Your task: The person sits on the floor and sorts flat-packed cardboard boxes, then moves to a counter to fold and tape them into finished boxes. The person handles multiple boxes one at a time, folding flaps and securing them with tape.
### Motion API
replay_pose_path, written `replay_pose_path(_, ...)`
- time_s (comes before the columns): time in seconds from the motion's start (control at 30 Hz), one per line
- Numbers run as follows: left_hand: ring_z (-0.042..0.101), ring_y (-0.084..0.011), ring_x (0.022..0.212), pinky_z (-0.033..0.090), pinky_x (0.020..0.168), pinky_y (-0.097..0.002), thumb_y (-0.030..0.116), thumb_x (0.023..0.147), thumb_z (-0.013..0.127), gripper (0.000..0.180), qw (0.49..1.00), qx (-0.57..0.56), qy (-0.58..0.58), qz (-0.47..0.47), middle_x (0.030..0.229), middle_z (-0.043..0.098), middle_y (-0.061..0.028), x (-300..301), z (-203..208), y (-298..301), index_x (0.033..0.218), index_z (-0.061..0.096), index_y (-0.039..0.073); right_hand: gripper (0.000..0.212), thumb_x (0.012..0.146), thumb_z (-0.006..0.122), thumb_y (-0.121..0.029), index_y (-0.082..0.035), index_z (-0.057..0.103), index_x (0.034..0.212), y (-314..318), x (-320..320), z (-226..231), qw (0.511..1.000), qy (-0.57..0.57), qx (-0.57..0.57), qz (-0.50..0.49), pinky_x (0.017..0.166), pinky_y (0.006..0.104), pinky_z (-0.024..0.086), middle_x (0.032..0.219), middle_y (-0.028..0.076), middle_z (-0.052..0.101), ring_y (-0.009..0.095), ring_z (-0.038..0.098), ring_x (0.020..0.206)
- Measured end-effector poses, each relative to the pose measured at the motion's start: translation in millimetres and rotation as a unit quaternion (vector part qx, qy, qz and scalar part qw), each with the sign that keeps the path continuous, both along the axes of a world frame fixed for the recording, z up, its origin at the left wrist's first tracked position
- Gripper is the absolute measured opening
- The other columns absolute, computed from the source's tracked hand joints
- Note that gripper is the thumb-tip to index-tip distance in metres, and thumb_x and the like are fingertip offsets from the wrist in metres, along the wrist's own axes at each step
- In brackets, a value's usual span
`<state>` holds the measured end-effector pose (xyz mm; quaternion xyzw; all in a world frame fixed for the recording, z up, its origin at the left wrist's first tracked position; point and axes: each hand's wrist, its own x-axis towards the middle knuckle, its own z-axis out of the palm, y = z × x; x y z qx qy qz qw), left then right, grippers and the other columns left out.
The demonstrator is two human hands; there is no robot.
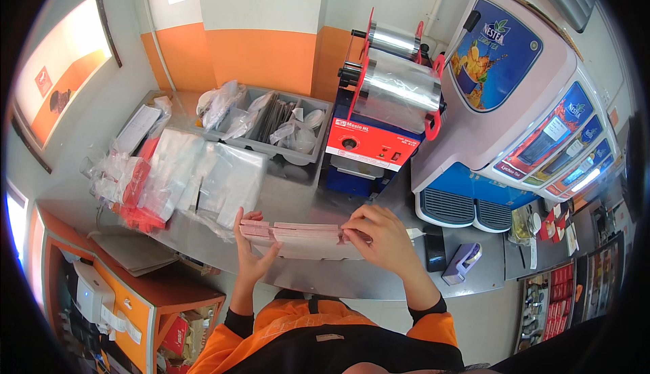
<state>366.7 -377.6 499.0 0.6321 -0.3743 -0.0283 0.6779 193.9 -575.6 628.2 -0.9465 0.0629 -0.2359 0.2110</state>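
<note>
A thick stack of flat, pink-edged white paper pieces (305,240) is held level in front of me, over the near edge of the steel counter. At its left end, my left hand (252,248) grips it, thumb along the near side and fingers behind. My right hand (379,237) is closed at the other end, with thumb and fingertips pinched together against the upper right corner. Whether those fingertips hold a single sheet or several is too small to tell. Narrow gaps split the top edge of the stack into sections.
Clear plastic bags (230,177) cover the counter's left side. Behind them stands a grey divided bin (288,156). A red and blue sealing machine (365,143) and a drink dispenser (467,150) are at the back. On the right lie a black object (435,248) and a purple tape dispenser (462,263).
</note>
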Motion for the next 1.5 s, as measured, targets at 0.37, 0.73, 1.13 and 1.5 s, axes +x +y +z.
replay_pose_path(0.37,0.040,-0.0300,0.123,0.030,0.104,-0.0410,0.017,0.068,0.076,0.103,1.000,0.009,-0.011,0.019,0.133,0.038,-0.0192,0.7,1.8,-4.4,0.146,0.009,0.002,0.008,0.076,0.066,-0.010,-0.006,0.061,0.080,1.7,2.0,0.5,0.999,0.034,0.021,-0.026,0.061,0.0336,0.046,0.076,0.005,0.055,0.023,0.059,0.070)
replay_pose_path(0.73,0.041,-0.0315,0.123,0.032,0.104,-0.0433,0.018,0.072,0.074,0.098,0.998,-0.045,0.047,-0.013,0.136,0.037,-0.0215,-1.1,6.3,-4.7,0.145,0.012,0.000,0.013,0.075,0.065,-0.006,-0.004,0.053,0.082,-17.1,1.0,4.7,0.998,0.058,0.021,0.034,0.062,0.0340,0.047,0.078,0.008,0.058,0.025,0.059,0.069)
replay_pose_path(1.13,0.044,-0.0306,0.122,0.033,0.103,-0.0419,0.021,0.075,0.073,0.093,0.997,-0.049,0.048,-0.023,0.133,0.042,-0.0220,-0.6,4.8,-3.0,0.145,0.014,0.002,0.016,0.076,0.064,-0.004,-0.004,0.051,0.085,-10.8,5.6,8.0,0.998,0.006,0.047,0.041,0.061,0.0316,0.049,0.079,0.008,0.058,0.025,0.061,0.070)
replay_pose_path(1.5,0.044,-0.0340,0.121,0.034,0.102,-0.0437,0.023,0.076,0.072,0.096,0.996,-0.091,0.023,-0.006,0.135,0.037,-0.0240,-1.0,-0.6,-3.5,0.144,0.007,0.003,0.017,0.076,0.064,-0.004,-0.004,0.051,0.086,-10.4,14.7,9.6,0.997,0.015,0.051,0.057,0.063,0.0314,0.049,0.081,0.008,0.058,0.025,0.061,0.071)
